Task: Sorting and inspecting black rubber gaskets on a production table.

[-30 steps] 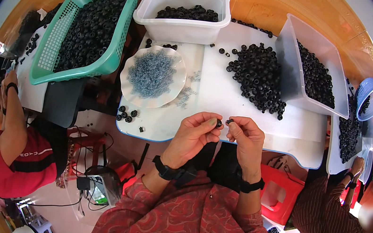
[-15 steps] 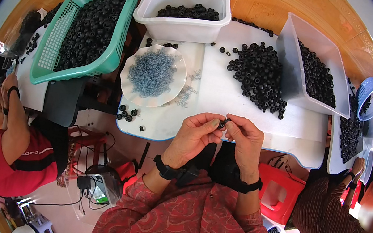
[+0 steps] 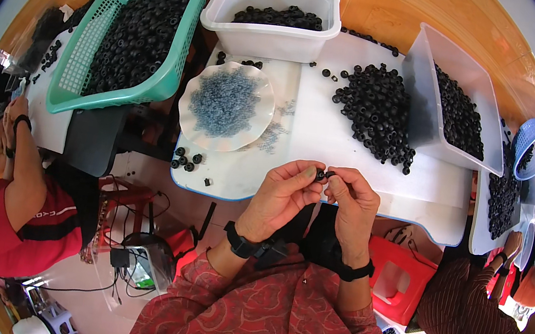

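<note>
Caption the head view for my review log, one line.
Left hand and right hand pinch small round black parts; beyond, leftward, sits a scalloped white plate of translucent blue-grey pieces.

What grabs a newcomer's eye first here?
Likely the green basket heaped with black parts, upper left. Then the white plate of tiny bluish bits, left of centre. Near the centre, the left hand and right hand sit close together, pinching small black pieces.
</note>
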`<state>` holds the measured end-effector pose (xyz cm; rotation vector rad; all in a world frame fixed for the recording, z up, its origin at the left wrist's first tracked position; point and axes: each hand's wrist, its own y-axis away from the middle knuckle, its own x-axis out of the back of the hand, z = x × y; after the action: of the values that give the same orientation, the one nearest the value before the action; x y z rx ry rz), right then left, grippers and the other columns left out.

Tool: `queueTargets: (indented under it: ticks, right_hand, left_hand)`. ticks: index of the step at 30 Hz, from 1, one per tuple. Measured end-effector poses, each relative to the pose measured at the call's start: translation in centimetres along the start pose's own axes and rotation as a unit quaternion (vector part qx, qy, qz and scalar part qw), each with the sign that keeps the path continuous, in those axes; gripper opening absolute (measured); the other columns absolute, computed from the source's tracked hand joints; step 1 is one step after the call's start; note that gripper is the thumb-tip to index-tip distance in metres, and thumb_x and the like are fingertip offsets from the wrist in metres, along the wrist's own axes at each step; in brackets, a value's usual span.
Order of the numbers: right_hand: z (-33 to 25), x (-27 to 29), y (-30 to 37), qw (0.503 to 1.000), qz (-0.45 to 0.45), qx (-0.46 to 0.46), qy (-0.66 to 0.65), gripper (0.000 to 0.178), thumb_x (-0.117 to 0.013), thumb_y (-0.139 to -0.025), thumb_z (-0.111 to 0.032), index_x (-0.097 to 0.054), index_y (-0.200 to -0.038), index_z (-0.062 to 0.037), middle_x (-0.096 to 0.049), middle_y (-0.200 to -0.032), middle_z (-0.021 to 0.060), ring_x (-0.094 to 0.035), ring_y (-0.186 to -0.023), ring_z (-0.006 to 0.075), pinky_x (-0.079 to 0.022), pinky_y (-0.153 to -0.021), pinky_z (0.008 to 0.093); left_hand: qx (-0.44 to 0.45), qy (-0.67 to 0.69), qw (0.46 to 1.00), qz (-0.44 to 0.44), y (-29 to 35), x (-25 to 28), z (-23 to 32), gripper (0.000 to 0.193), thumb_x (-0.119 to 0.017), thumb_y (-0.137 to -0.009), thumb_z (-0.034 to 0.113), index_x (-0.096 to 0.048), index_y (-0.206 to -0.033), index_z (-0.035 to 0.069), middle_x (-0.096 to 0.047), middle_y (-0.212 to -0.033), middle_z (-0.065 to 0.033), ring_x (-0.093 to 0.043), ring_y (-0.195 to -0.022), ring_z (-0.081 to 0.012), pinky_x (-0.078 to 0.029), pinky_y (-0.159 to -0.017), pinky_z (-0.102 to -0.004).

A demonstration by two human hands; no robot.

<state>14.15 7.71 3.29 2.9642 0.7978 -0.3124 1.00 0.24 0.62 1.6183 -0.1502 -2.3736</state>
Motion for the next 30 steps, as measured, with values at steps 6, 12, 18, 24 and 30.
queueTargets:
  ticks: [6,12,18,24,30]
  right_hand:
    - [0.2,-0.1,0.0,1.0,0.001,0.005,0.0,0.012,-0.064,-0.095,-0.004,-0.07,-0.105,-0.0002,-0.067,-0.09,0.0014,-0.058,-0.075,0.0051,-0.046,-0.066,0.0192]
    - [-0.1,-0.5,0.1,0.999,0.014,0.014,0.035,0.011,-0.065,-0.094,-0.003,-0.069,-0.103,-0.0001,-0.065,-0.092,0.0009,-0.058,-0.077,0.0057,-0.047,-0.067,0.0193]
    - [-0.3,-0.9,0.3,0.998,0.027,0.034,0.045,0.009,-0.066,-0.093,-0.002,-0.069,-0.101,0.001,-0.064,-0.096,0.0022,-0.059,-0.081,0.0074,-0.048,-0.071,0.02]
    - [-0.5,-1.3,0.5,0.995,0.039,0.051,0.077,0.009,-0.066,-0.091,-0.001,-0.069,-0.1,0.0009,-0.063,-0.098,0.004,-0.061,-0.083,0.009,-0.05,-0.071,0.021]
    - [-0.6,-1.7,0.8,0.983,0.055,0.112,0.133,0.011,-0.067,-0.089,0.001,-0.068,-0.1,0.0018,-0.064,-0.098,0.0062,-0.061,-0.082,0.0107,-0.051,-0.07,0.022]
  left_hand:
    - [-0.019,-0.019,1.0,0.001,0.1,-0.2,0.0,0.022,-0.058,-0.099,0.011,-0.064,-0.116,-0.002,-0.07,-0.099,-0.0094,-0.069,-0.081,-0.0133,-0.059,-0.076,-0.0268]
    - [-0.033,-0.041,0.998,0.02,0.3,-0.9,0.0,0.023,-0.058,-0.099,0.01,-0.063,-0.118,-0.002,-0.069,-0.101,-0.0088,-0.066,-0.082,-0.0131,-0.057,-0.075,-0.0269]
    - [-0.059,-0.059,0.996,0.027,0.5,-1.4,-0.2,0.023,-0.058,-0.099,0.009,-0.062,-0.119,-0.002,-0.069,-0.103,-0.0094,-0.067,-0.083,-0.0134,-0.058,-0.076,-0.0276]
    - [-0.084,-0.07,0.994,0.021,0.6,-1.3,-0.4,0.022,-0.058,-0.099,0.008,-0.062,-0.118,-0.002,-0.069,-0.103,-0.01,-0.067,-0.084,-0.0144,-0.058,-0.076,-0.0285]
    - [-0.102,-0.086,0.991,0.02,0.9,-1.5,-0.3,0.022,-0.059,-0.098,0.007,-0.062,-0.118,-0.002,-0.069,-0.1,-0.0105,-0.069,-0.083,-0.0151,-0.06,-0.078,-0.0295]
